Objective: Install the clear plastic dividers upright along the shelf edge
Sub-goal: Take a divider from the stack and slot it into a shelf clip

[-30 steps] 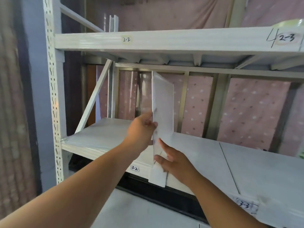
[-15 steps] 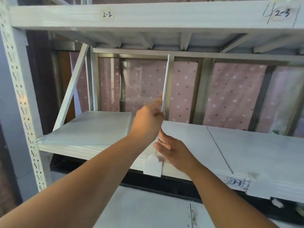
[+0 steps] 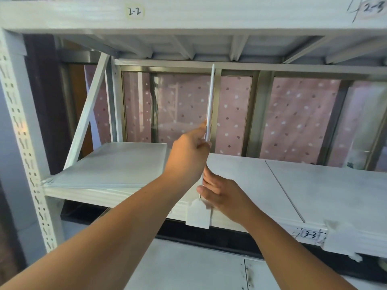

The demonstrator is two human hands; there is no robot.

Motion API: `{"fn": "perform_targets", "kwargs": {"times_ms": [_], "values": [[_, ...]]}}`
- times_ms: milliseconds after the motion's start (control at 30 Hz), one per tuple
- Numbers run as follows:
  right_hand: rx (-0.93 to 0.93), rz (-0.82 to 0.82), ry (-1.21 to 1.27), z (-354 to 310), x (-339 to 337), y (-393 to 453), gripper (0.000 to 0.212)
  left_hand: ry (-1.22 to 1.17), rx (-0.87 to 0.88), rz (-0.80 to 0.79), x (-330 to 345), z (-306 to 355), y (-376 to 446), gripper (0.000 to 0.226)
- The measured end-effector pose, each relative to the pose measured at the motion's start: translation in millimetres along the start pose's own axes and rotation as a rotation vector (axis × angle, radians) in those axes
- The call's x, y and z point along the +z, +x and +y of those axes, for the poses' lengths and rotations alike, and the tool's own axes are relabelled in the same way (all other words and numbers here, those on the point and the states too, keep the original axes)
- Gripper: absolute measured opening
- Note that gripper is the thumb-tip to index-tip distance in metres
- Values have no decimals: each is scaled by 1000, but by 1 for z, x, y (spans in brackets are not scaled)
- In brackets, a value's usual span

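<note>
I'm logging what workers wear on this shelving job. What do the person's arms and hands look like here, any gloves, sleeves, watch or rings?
Both arms are bare from the frame's lower edge to the wrist, with no sleeve in view. The left hand and right hand wear no gloves. No watch, bracelet or ring shows on either wrist or on the visible fingers, and no markings can be seen.

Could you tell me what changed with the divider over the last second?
The clear divider turned from showing its broad face to edge-on and upright, its tab over the shelf edge. The left hand and right hand keep their grip; the flat stack of dividers stayed put.
</note>
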State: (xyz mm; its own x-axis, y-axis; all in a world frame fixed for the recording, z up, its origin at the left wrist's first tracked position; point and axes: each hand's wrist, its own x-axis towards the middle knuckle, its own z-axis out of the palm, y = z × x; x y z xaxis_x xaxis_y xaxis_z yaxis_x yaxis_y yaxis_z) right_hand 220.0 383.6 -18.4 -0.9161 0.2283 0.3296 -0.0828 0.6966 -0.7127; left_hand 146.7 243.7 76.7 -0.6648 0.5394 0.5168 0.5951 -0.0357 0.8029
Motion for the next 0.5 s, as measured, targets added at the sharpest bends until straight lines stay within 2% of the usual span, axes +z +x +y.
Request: {"fn": "perform_targets", "kwargs": {"times_ms": [167, 300, 400, 500], "values": [[2, -5, -15, -2, 1, -1, 79, 15, 38, -2, -1, -3, -3, 51], [-13, -14, -68, -5, 1, -5, 69, 44, 39, 45, -3, -4, -5, 37], [-17, 11, -82, -4, 0, -7, 65, 152, 60, 22, 2, -1, -4, 11], [-5, 47, -65, 0, -2, -9, 65, 213, 58, -6, 7, 4, -5, 11]]}}
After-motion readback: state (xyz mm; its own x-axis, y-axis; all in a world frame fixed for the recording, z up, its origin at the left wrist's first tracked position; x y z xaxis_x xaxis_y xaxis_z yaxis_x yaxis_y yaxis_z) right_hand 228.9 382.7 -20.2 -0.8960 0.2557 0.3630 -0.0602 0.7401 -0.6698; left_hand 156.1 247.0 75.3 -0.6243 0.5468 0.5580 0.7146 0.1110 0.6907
